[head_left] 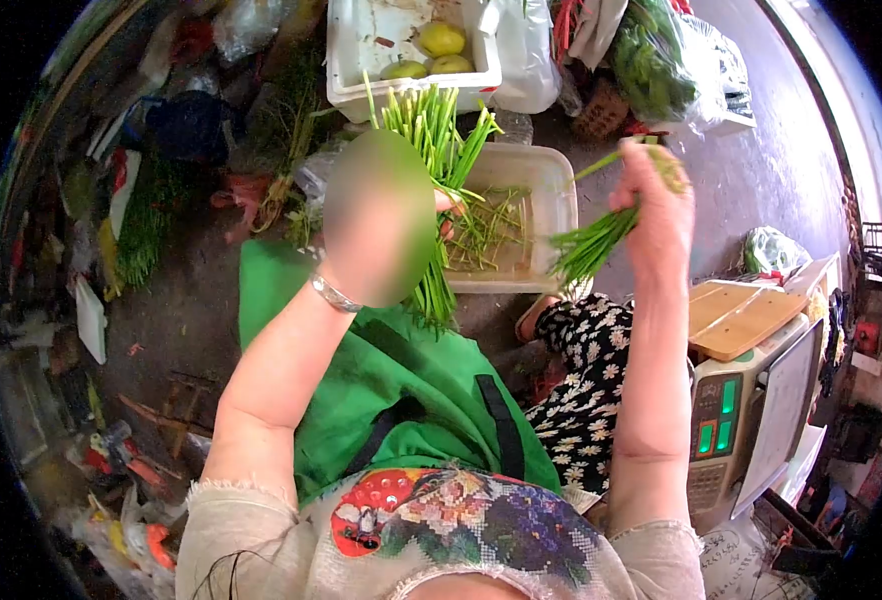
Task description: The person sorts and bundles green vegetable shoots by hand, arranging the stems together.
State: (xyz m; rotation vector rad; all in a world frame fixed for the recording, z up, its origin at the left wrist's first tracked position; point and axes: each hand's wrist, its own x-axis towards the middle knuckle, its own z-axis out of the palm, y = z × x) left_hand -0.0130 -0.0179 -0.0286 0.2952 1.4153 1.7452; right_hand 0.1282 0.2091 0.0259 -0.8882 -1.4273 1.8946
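Stalks (439,110) | green, slim, paler upper ends | left hand (383,222), blurred, clasps thick bunch (433,292) | right hand (658,200) grips smaller bunch (593,246)

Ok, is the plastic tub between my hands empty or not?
Not empty: the tub has loose green stalks scattered across its floor, with bare plastic showing around them.

We could reach into the tub (551,205) between the left bunch of greens (436,125) and the right bunch (597,246); a foam box (356,50) blocks us beyond, a scale (718,425) beside our right forearm (653,350).
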